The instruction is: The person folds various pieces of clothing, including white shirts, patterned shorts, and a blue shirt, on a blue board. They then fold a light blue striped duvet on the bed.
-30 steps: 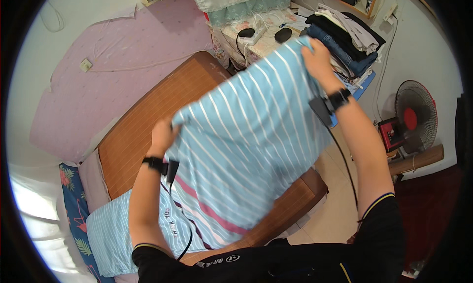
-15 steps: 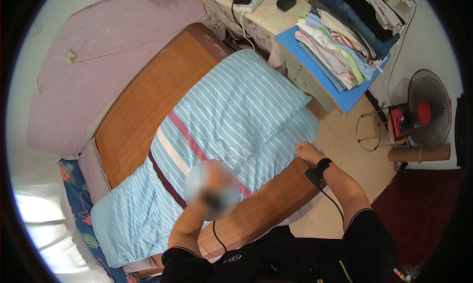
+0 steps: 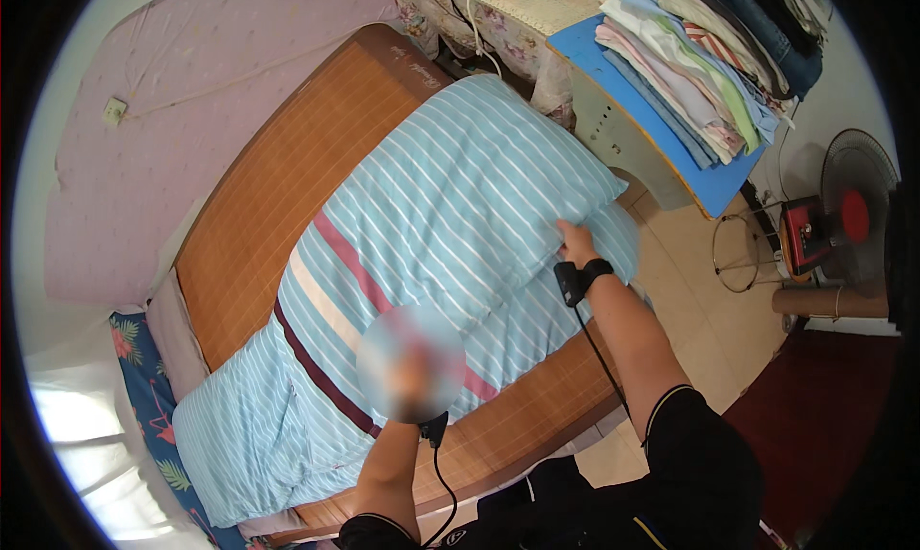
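A light-blue striped quilt (image 3: 450, 186) lies folded in layers across a bed, with pink, cream and dark maroon bands crossing it. My right hand (image 3: 575, 243) is at the right edge of its upper layer, fingers closed on the fabric, a black band and device on the wrist. A round blur covers my left hand (image 3: 410, 373), which is over the quilt's near side beside the pink band. Its fingers cannot be made out. Under the quilt a brown woven sleeping mat (image 3: 278, 167) shows along the far and near sides.
At the upper right, folded clothes (image 3: 690, 71) are stacked on a blue board (image 3: 714, 191). An electric fan (image 3: 853, 215) and a wire-framed stool (image 3: 736, 253) stand at the right. A pink-covered wall (image 3: 211, 90) borders the bed's far side. Black cables trail from both wrists.
My right hand has moved up and left from the bed's near right edge to the upper layer's edge. My left arm has shifted slightly. The view has tilted a little.
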The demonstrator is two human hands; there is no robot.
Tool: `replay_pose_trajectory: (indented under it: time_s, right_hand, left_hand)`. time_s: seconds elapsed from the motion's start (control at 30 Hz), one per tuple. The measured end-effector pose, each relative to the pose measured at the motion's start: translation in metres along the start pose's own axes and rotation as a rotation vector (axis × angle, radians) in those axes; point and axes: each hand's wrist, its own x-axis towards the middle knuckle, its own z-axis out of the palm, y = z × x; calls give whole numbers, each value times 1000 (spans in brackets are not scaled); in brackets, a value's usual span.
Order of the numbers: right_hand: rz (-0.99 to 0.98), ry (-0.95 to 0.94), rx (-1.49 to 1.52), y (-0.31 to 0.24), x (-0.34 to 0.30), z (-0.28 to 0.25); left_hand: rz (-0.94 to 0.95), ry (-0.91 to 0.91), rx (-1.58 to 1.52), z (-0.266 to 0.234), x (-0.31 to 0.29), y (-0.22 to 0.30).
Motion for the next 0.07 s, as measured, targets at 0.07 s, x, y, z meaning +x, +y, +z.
replay_pose_trajectory:
  time_s: [0.07]
  right_hand:
    - [-120, -177, 103, -18, -4, -1]
  left_hand:
    - [49, 3, -83, -21, -1, 13]
